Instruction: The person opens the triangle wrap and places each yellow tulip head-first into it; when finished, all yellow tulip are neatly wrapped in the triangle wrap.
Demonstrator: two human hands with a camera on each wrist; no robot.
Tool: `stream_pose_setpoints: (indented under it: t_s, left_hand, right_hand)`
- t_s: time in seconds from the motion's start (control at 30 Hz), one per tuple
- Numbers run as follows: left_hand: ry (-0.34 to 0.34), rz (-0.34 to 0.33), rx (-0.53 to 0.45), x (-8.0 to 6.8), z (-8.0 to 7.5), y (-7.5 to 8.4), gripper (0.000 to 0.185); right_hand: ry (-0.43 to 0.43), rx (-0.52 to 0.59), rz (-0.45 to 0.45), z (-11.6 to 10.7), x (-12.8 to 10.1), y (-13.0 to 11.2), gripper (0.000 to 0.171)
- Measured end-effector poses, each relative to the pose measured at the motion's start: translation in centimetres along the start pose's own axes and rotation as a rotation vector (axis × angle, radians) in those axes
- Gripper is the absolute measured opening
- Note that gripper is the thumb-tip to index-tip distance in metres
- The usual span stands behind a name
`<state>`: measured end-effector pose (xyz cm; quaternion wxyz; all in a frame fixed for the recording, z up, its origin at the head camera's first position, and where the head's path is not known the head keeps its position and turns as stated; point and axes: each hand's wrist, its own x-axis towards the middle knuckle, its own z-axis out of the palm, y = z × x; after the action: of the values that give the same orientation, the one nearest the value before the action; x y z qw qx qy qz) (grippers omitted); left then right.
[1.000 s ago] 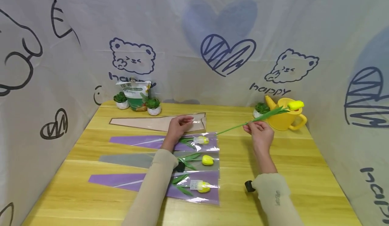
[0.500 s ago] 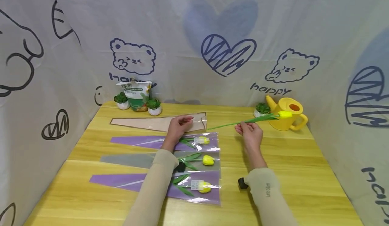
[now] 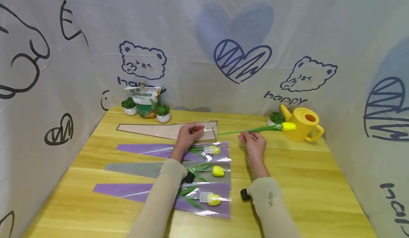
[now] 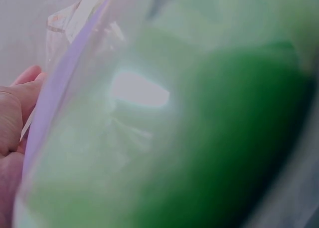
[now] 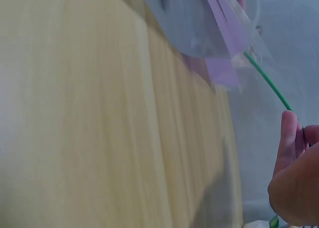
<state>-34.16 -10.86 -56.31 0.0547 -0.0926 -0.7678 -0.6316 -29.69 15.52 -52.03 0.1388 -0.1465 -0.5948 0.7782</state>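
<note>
My right hand (image 3: 254,144) pinches the green stem of a yellow artificial tulip (image 3: 288,126), its bloom pointing right. In the head view the stem's thin end reaches the mouth of a cream flower sleeve (image 3: 153,129) with a brown border. My left hand (image 3: 188,135) is over that sleeve near its wide end, thumb and fingers bent together at the clear film. The right wrist view shows the stem (image 5: 269,82) between thumb and fingers. In the left wrist view, blurred green and shiny film cover most of the frame beside the left hand (image 4: 12,113).
Nearer me lie a purple sleeve (image 3: 137,148), a grey sleeve (image 3: 127,167) and another purple sleeve (image 3: 118,189), each with a yellow tulip inside. Behind stand a bag (image 3: 145,101), potted succulents (image 3: 163,114) and a yellow watering can (image 3: 298,128).
My right hand has moved left with the tulip, bringing its stem end from above the upper purple sleeve to the cream sleeve's mouth. The left hand has stayed in place.
</note>
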Motion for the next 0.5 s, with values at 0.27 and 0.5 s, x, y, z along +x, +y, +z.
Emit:
stream_pose_setpoints:
  t_s: [0.27, 0.5]
  left_hand:
    - [0.002, -0.004, 0.035, -0.2, 0.0, 0.1, 0.02]
    - [0.001, -0.012, 0.009, -0.2, 0.1, 0.3, 0.019]
  right_hand:
    - [-0.014, -0.024, 0.015, 0.8, -0.4, 0.4, 0.015]
    - [0.056, 0.002, -0.064, 0.0, -0.1, -0.8, 0.018]
